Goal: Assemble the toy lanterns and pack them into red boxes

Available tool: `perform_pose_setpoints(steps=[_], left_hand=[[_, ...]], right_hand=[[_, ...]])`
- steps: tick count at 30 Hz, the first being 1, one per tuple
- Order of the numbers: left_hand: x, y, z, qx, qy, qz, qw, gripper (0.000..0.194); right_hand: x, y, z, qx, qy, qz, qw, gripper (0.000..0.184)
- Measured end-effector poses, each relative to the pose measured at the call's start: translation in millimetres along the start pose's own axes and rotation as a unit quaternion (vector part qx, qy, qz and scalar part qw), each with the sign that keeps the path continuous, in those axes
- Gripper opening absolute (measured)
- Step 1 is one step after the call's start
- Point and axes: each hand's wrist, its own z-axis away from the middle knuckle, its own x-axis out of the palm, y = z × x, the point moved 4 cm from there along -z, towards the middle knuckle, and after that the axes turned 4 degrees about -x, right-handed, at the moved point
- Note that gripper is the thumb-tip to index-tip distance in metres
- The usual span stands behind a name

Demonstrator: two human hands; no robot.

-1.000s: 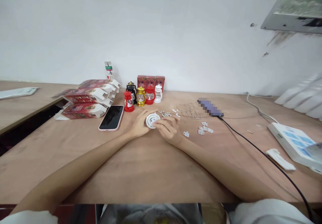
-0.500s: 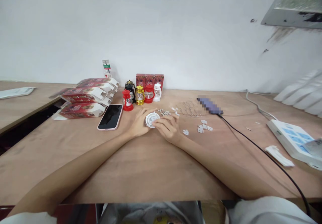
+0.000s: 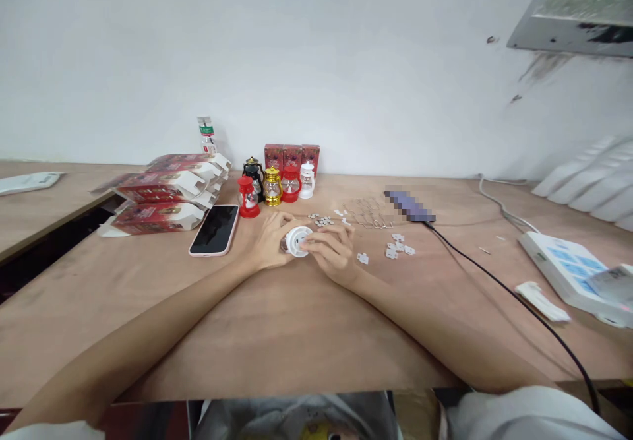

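Observation:
Both my hands meet at a small white lantern piece (image 3: pixel 298 240) with a round base, held just above the wooden table (image 3: pixel 277 334). My left hand (image 3: pixel 268 241) wraps round its left side. My right hand (image 3: pixel 333 250) pinches its right edge with curled fingers. Behind it lie several tiny metal parts (image 3: pixel 324 220) and several small white plastic tabs (image 3: pixel 396 248). One white tab (image 3: pixel 362 258) lies right beside my right hand.
A black phone in a pink case (image 3: pixel 214 229) lies to the left. Flat red cartons (image 3: pixel 161 196) are stacked behind it. Small lanterns (image 3: pixel 273 186) and red boxes (image 3: pixel 291 156) stand at the wall. A black cable (image 3: pixel 499 288) crosses the right side, near a white box (image 3: pixel 568 270).
The white piece has tilted slightly in my hands, its round face turning toward the camera. The view has shifted a little; both hands stay in place.

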Motion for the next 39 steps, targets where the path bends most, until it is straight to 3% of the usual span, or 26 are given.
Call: perform_pose_setpoints(steps=[4,12,17,19,24,31,34,39], left_hand=[[-0.9,-1.8,0.9,0.003,0.0,0.028,1.0,0.046],[-4.8,-5.5,0.7,-0.011,0.036,0.036,0.999,0.038],[-6.6,-10.1,-0.5,-0.056,0.093,0.042,0.993,0.037],[-5.6,-11.0,0.2,-0.07,0.099,0.033,0.992,0.04],[-4.8,-9.4,6.1,-0.063,0.142,0.01,0.988,0.056],[-0.9,-13.4,10.4,-0.005,0.196,-0.078,0.978,0.046],[0.8,-14.5,10.9,0.021,0.183,-0.092,0.978,0.041],[2.6,-12.2,9.6,0.024,0.118,-0.111,0.986,0.034]], right_hand=[[-3.1,-1.5,0.2,-0.023,-0.016,-0.008,1.0,0.016],[-10.8,-10.1,-7.0,-0.063,-0.009,0.028,0.998,0.025],[-5.5,-7.5,-11.7,0.003,-0.057,0.05,0.997,0.038],[-5.7,-5.0,-11.2,0.017,-0.047,0.057,0.997,0.036],[-11.2,26.4,-0.3,0.065,-0.001,0.106,0.992,0.025],[-9.5,98.7,20.6,0.181,-0.095,0.197,0.959,0.024],[-8.2,103.7,22.5,0.192,-0.136,0.206,0.95,0.022],[-7.4,91.5,18.5,0.213,-0.186,0.21,0.936,0.022]])
